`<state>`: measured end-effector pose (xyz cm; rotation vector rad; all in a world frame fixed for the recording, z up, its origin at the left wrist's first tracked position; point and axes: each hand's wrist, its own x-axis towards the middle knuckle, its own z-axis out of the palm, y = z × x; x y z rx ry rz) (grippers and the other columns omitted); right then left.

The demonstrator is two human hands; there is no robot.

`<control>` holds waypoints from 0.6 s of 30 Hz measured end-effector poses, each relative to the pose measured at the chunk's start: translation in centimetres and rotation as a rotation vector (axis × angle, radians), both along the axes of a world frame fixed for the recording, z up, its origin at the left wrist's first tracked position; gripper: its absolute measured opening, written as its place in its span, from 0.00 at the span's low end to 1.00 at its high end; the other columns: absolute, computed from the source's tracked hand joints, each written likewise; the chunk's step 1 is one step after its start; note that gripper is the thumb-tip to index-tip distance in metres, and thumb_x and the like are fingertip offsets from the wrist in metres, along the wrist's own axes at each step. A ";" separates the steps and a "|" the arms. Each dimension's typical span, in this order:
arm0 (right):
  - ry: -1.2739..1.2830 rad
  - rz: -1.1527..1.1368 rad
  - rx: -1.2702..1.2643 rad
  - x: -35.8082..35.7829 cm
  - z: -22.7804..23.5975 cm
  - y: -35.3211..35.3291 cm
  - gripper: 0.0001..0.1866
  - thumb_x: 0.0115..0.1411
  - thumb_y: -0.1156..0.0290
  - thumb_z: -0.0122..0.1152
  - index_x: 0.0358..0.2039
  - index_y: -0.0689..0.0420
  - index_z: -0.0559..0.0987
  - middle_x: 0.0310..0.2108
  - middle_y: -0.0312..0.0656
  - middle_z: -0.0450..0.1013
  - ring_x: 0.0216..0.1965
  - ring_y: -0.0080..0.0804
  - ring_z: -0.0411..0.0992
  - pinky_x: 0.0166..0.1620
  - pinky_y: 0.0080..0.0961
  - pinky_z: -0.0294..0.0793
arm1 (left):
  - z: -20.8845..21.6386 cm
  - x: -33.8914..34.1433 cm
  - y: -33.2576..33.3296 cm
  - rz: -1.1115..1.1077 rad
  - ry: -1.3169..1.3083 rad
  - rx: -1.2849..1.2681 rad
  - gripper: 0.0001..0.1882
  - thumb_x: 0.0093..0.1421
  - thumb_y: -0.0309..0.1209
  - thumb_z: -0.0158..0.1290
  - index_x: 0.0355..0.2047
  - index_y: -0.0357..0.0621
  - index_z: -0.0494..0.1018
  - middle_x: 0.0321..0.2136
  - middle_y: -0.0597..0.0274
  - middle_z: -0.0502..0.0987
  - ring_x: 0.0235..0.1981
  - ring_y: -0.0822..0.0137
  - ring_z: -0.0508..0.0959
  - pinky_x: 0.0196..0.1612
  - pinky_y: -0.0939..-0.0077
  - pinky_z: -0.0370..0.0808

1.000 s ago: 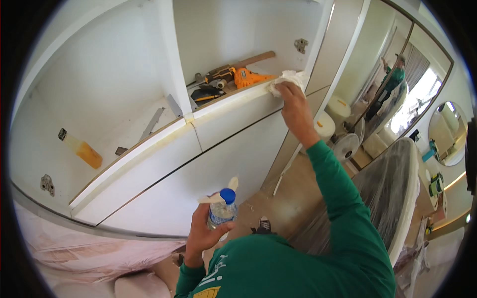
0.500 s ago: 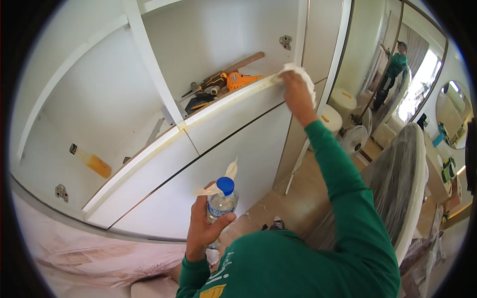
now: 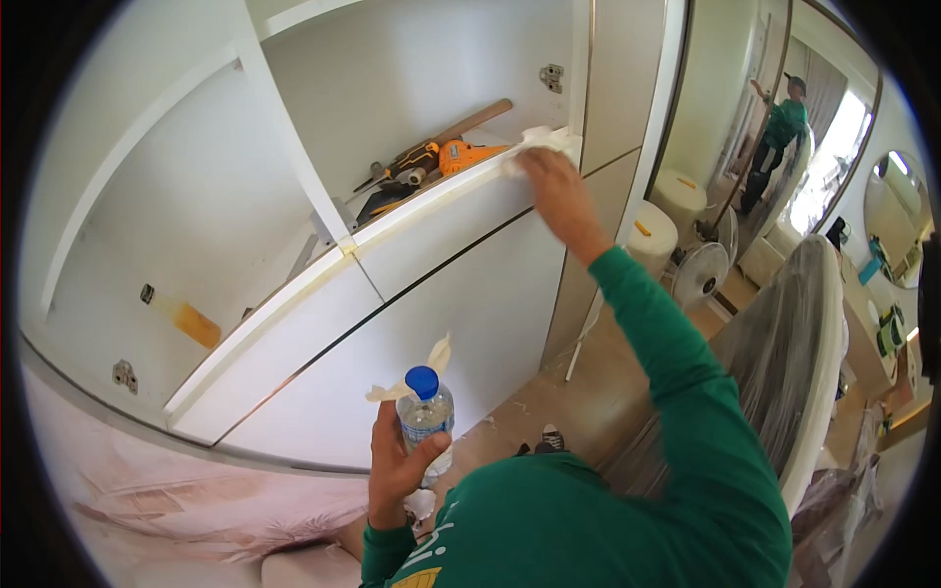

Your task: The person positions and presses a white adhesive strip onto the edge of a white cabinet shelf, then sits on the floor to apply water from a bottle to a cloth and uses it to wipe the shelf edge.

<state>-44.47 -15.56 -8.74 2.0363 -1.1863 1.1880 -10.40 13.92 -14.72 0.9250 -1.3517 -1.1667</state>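
My left hand (image 3: 400, 463) is wrapped round a clear plastic bottle (image 3: 428, 419) with a blue cap, held upright in front of the white cabinet. Pale scraps of tape or paper (image 3: 440, 355) stick out behind its cap. With my right arm stretched forward, my right hand (image 3: 562, 191) presses a crumpled white cloth (image 3: 542, 143) onto the cabinet's front ledge (image 3: 431, 194), near its right end. Yellowish marks show along parts of that ledge. The right fingertips are partly hidden by the hand and cloth.
Inside the open cabinet lie an orange tool (image 3: 466, 155), a screwdriver and a wooden stick (image 3: 477, 120). A bottle of amber liquid (image 3: 194, 321) lies in the left compartment. To my right stand a white fan (image 3: 702, 276) and a plastic-wrapped piece (image 3: 784, 333). Pinkish sheeting (image 3: 186, 500) spreads at lower left.
My right hand has slid the cloth left along the ledge and slightly down in the picture. The left hand and bottle have shifted slightly left and lower.
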 end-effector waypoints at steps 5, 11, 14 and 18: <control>-0.017 -0.200 0.164 -2.8 1.9 -1.3 0.17 0.63 0.82 0.55 0.52 0.63 0.80 0.53 0.50 0.76 0.57 0.53 0.74 0.65 0.48 0.74 | -0.2 0.3 0.5 0.019 0.039 0.037 0.43 0.60 0.37 0.76 0.69 0.34 0.66 0.54 0.55 0.80 0.54 0.64 0.81 0.59 0.66 0.78; 0.066 -0.133 0.063 -2.0 1.1 -1.3 0.16 0.63 0.80 0.56 0.51 0.62 0.81 0.54 0.49 0.76 0.57 0.52 0.75 0.64 0.48 0.74 | -0.8 1.2 0.5 0.000 0.007 0.081 0.42 0.61 0.35 0.75 0.69 0.35 0.66 0.54 0.56 0.81 0.54 0.64 0.81 0.59 0.67 0.77; 0.114 -0.230 0.057 -3.3 1.8 -2.3 0.15 0.63 0.79 0.57 0.50 0.62 0.82 0.52 0.49 0.76 0.57 0.52 0.75 0.65 0.46 0.74 | -1.2 1.4 0.6 -0.027 0.003 0.050 0.41 0.61 0.34 0.75 0.69 0.36 0.66 0.53 0.57 0.80 0.54 0.64 0.81 0.59 0.67 0.77; 0.110 -0.023 -0.015 1.9 0.8 0.3 0.13 0.62 0.78 0.58 0.47 0.62 0.83 0.51 0.53 0.77 0.57 0.53 0.75 0.65 0.48 0.73 | -2.1 0.8 0.4 0.053 0.039 0.104 0.40 0.61 0.29 0.73 0.69 0.37 0.67 0.53 0.59 0.79 0.52 0.65 0.80 0.57 0.67 0.77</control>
